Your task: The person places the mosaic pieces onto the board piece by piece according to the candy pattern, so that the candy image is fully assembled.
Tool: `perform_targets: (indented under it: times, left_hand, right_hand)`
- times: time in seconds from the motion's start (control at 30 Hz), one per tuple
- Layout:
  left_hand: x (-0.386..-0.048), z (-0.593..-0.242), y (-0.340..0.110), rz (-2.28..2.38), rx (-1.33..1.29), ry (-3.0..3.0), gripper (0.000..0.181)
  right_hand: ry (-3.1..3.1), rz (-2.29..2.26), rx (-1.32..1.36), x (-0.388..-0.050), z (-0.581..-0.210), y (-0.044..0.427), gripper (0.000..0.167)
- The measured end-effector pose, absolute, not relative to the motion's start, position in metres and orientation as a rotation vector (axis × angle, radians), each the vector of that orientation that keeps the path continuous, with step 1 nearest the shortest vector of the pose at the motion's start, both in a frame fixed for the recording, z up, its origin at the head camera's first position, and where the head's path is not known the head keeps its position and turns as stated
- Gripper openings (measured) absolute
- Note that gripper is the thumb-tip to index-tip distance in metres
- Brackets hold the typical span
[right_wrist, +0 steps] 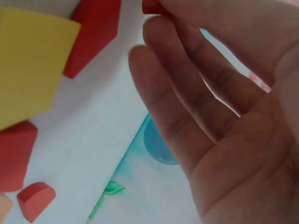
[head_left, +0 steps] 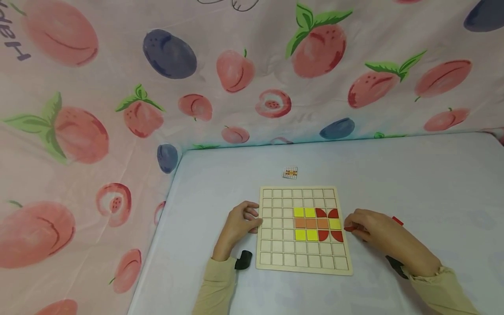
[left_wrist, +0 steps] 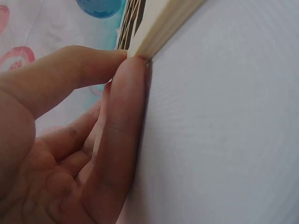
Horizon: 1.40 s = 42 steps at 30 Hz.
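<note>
A square wooden grid board (head_left: pixel 277 247) lies flat on the table. On its right half are yellow square tiles (head_left: pixel 306 235), a row of orange tiles (head_left: pixel 311 223) and red rounded tiles (head_left: pixel 337 236). My left hand (head_left: pixel 237 223) pinches the board's left edge between thumb and forefinger, as the wooden rim (left_wrist: pixel 163 28) in the left wrist view shows. Just off the board's right side, my right hand (head_left: pixel 372 227) pinches a small red tile (head_left: pixel 349 229). Only an end of that tile (right_wrist: pixel 151 7) shows in the right wrist view; its full shape is hidden.
Beyond the board lies a small card (head_left: pixel 290 173) with a printed grid pattern. A loose red piece (head_left: pixel 397 220) sits behind the right hand. In the right wrist view, a yellow block (right_wrist: pixel 35 65) and several red ones lie loose. Fruit-printed cloth (head_left: pixel 244 109) borders the table's back and left.
</note>
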<state>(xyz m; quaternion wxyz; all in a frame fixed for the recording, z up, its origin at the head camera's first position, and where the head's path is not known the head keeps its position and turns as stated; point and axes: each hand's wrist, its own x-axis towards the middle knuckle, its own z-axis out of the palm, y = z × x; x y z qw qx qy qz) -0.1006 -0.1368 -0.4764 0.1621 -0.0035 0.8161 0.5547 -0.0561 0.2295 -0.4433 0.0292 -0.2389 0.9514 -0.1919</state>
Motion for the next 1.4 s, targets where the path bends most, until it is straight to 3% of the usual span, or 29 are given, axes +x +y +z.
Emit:
perform_targets:
  times: [0.5,0.77,1.4]
  left_hand:
    - [-0.099,-0.475,-0.136,1.587,-0.037,2.315,0.041]
    - [-0.1,-0.475,-0.136,1.583,-0.033,2.324,0.041]
    - [-0.1,-0.474,-0.135,1.604,-0.023,2.315,0.043]
  right_hand:
    - [2.97,-0.569,-0.722,-0.058,-0.44,0.219,0.022]
    - [3.009,-0.595,-0.882,-0.062,-0.437,0.213,0.022]
    - [2.893,-0.661,-0.728,-0.076,-0.422,0.186,0.014]
